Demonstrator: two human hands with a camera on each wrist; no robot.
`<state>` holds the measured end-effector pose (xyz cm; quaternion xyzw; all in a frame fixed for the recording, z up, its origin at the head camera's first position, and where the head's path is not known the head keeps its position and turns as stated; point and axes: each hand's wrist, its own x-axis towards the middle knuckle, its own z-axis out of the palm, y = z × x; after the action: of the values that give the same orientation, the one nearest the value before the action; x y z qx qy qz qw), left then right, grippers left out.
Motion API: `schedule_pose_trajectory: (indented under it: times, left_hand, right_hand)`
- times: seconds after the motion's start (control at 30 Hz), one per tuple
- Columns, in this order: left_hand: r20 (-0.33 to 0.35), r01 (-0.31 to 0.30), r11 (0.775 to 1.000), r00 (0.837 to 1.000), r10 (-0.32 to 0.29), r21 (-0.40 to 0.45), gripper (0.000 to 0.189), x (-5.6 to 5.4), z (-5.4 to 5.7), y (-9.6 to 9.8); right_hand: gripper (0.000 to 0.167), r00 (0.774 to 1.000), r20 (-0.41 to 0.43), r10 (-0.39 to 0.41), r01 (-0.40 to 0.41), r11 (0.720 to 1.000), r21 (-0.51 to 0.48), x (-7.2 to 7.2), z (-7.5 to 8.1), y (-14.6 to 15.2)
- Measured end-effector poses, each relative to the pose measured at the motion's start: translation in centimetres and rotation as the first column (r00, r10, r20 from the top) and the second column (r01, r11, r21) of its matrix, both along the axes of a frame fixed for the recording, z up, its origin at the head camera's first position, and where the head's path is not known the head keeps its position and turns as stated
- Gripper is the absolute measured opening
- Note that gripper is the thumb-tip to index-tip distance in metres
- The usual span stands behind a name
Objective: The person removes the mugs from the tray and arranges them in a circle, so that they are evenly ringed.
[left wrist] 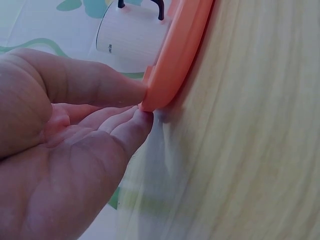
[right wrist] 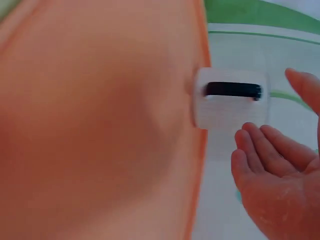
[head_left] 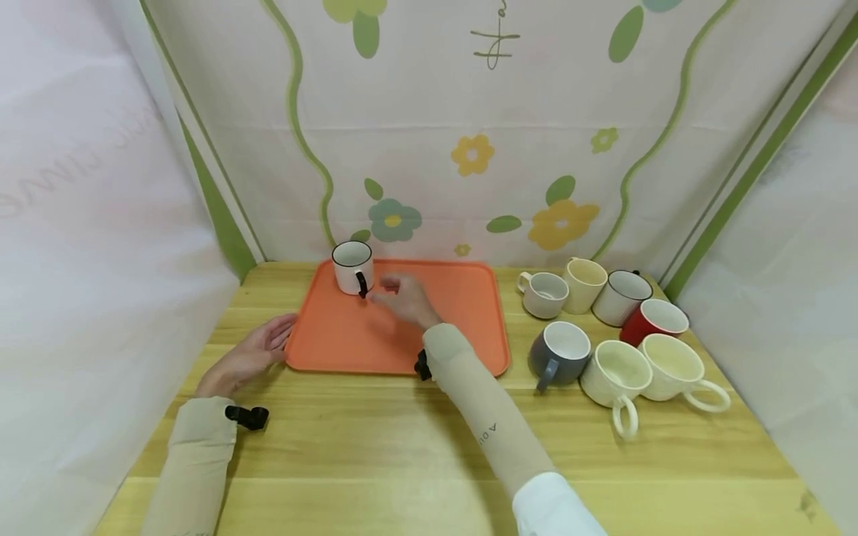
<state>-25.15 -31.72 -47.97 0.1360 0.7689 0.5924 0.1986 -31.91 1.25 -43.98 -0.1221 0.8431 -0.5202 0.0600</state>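
An orange tray [head_left: 355,335] lies on the wooden table. At its back left corner stands a white mug [head_left: 348,275] with a black rim and a black handle, upright. My left hand [head_left: 253,353] holds the tray's left front edge; in the left wrist view its thumb [left wrist: 107,85] is on the rim and the fingertips sit under it. Just to the right of the mug, my right hand [head_left: 406,299] hovers above the tray with fingers extended. In the right wrist view this hand [right wrist: 280,170] is apart from the mug's handle [right wrist: 232,89] and holds nothing.
Right of the tray several mugs stand close together: a small grey one [head_left: 545,298], a dark grey-blue one [head_left: 558,365], a red one [head_left: 637,327], and others in cream and white. A flowered cloth [head_left: 429,186] hangs behind the table, with more cloth on both sides.
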Motion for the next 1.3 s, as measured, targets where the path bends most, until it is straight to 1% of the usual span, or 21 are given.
schedule_pose_trajectory:
  times: [0.1, 0.2, 0.27, 0.43, 0.5, 0.6, 0.67, 0.73, 0.83, 0.87, 0.93, 1.03, 1.13, 1.17, 1.23, 1.3]
  left_hand:
    - [0.006, 0.001, 1.0, 1.0, -0.001, 0.0, 0.086, -0.1, 0.0, -0.1]
    - [0.004, 0.001, 1.0, 1.0, -0.001, 0.002, 0.086, -0.2, -0.1, -0.2]
    - [-0.001, 0.007, 1.0, 1.0, -0.007, 0.003, 0.086, -0.2, -0.2, -0.3]
    - [-0.005, 0.013, 1.0, 1.0, -0.013, 0.015, 0.086, -0.3, -0.4, -0.3]
    - [-0.002, 0.01, 1.0, 1.0, -0.009, 0.022, 0.087, -0.4, -0.5, -0.2]
    - [0.001, 0.01, 1.0, 1.0, -0.01, 0.023, 0.087, -0.3, -0.5, -0.1]
    - [0.005, 0.013, 1.0, 1.0, -0.013, 0.023, 0.087, -0.3, -0.4, -0.1]
    - [0.005, 0.018, 1.0, 1.0, -0.018, 0.023, 0.087, -0.3, -0.4, -0.1]
    - [-0.001, 0.022, 0.999, 1.0, -0.022, 0.023, 0.086, -0.2, -0.2, -0.2]
    - [-0.004, 0.019, 1.0, 1.0, -0.019, 0.021, 0.085, -0.2, -0.2, -0.3]
    - [-0.011, 0.017, 1.0, 1.0, -0.016, 0.016, 0.085, -0.2, -0.1, -0.3]
    - [-0.009, 0.015, 1.0, 1.0, -0.015, 0.008, 0.085, -0.1, 0.0, -0.4]
    - [-0.004, 0.018, 1.0, 1.0, -0.018, 0.006, 0.086, 0.0, 0.1, -0.4]
    - [-0.004, 0.019, 1.0, 1.0, -0.019, 0.005, 0.086, 0.0, 0.0, -0.4]
    - [-0.004, 0.019, 1.0, 1.0, -0.019, 0.007, 0.086, 0.0, 0.0, -0.3]
    - [-0.002, 0.022, 1.0, 1.0, -0.022, 0.014, 0.086, -0.1, -0.1, -0.2]
  right_hand:
    - [0.065, 1.0, 0.029, -0.012, 0.013, 1.0, -0.015, -0.3, -1.1, -0.7]
    - [0.07, 0.999, 0.052, -0.002, 0.004, 0.999, -0.052, -0.5, -1.7, -1.3]
    - [0.07, 0.998, 0.068, 0.017, -0.011, 0.997, -0.083, -0.6, -2.0, -1.7]
    - [0.059, 0.994, 0.089, 0.057, -0.044, 0.989, -0.142, -0.8, -2.3, -2.6]
    - [0.05, 0.996, 0.079, 0.046, -0.035, 0.989, -0.14, -0.9, -2.4, -3.0]
    - [0.035, 0.998, 0.068, 0.007, 0.002, 0.992, -0.125, -0.7, -2.4, -3.5]
    - [0.031, 0.998, 0.064, -0.016, 0.022, 0.995, -0.093, -0.3, -2.4, -3.8]
    - [0.037, 0.996, 0.086, -0.029, 0.035, 0.997, -0.066, 0.5, -2.2, -4.1]
    - [0.049, 0.991, 0.131, -0.035, 0.043, 0.997, -0.061, 2.0, -1.9, -4.6]
    - [0.051, 0.988, 0.151, -0.038, 0.049, 0.996, -0.072, 2.6, -1.8, -4.7]
    - [0.051, 0.979, 0.196, -0.046, 0.073, 0.989, -0.132, 3.7, -1.7, -4.9]
    - [0.044, 0.957, 0.285, -0.054, 0.124, 0.964, -0.234, 5.4, -1.6, -5.0]
    - [0.032, 0.928, 0.37, -0.037, 0.175, 0.922, -0.345, 6.7, -1.5, -4.6]
    - [0.029, 0.914, 0.404, -0.027, 0.197, 0.901, -0.386, 7.1, -1.4, -4.3]
    - [0.025, 0.894, 0.447, -0.009, 0.235, 0.86, -0.453, 7.7, -1.3, -3.7]
    - [0.025, 0.882, 0.47, 0.008, 0.265, 0.817, -0.512, 8.2, -1.1, -3.0]
